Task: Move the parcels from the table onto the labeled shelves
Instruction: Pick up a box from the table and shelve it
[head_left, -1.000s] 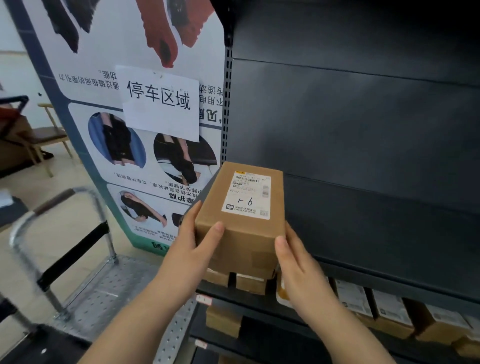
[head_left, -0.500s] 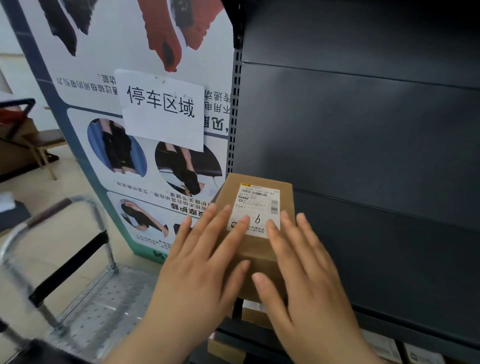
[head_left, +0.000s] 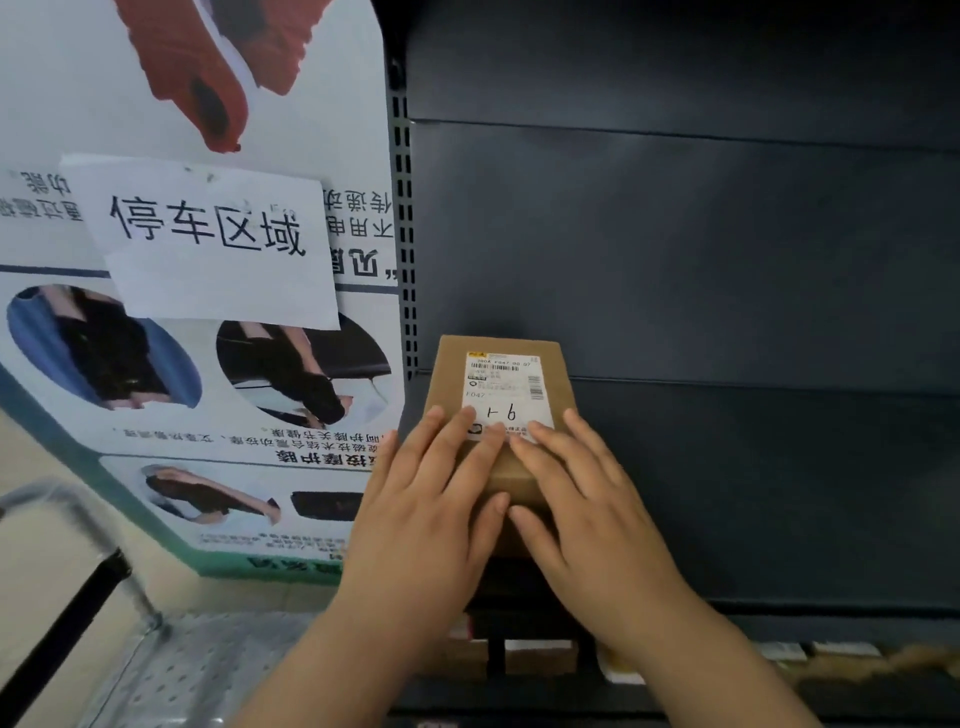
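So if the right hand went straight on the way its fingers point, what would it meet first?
The right hand would cross the label on the parcel it presses; beyond that, likely the shelf's dark back panel, though depth is unclear.

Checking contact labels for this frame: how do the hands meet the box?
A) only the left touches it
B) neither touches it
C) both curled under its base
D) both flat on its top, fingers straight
D: the left hand and the right hand both lie flat on top of the box with fingers straight, not curled round it.
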